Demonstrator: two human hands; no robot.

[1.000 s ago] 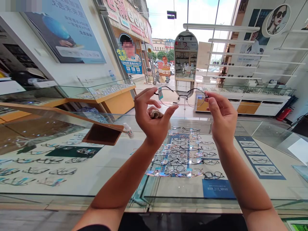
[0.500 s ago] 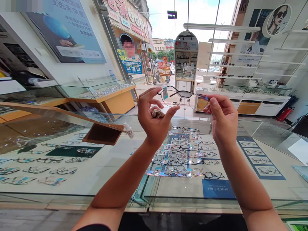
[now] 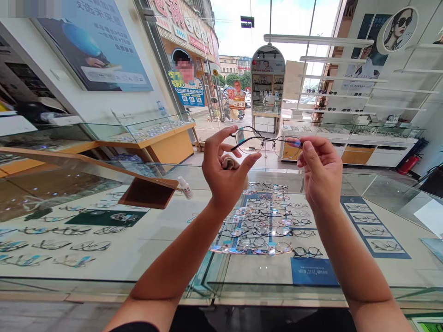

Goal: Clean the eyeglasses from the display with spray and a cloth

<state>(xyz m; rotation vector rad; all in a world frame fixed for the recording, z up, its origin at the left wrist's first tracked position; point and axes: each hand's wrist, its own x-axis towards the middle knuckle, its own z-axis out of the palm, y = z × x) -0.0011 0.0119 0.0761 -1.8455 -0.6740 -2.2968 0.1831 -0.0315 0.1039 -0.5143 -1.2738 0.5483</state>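
Observation:
A pair of thin dark-rimmed eyeglasses (image 3: 265, 139) is held up over the glass counter, its left lens bearing a bluish-green sticker. My right hand (image 3: 320, 168) pinches the right end of the frame between thumb and fingers. At the other end, the index finger of my left hand (image 3: 223, 173) touches the frame's left corner, with the thumb spread below the lens. A crumpled beige cloth (image 3: 230, 163) is tucked in my left hand's curled fingers, partly hidden by the palm. One dark temple arm slants across the left lens.
Rows of eyeglass frames (image 3: 259, 221) lie in the glass display counter (image 3: 242, 276) below. A small white spray bottle (image 3: 185, 187) and a brown wood-framed tray or mirror (image 3: 148, 192) stand left. Beyond are an arched mirror (image 3: 268, 87) and wall shelves (image 3: 342, 78).
My left hand has moved slightly right and down. The eyeglasses have turned a little, and the dark temple arm now points lower left. My right hand has hardly moved.

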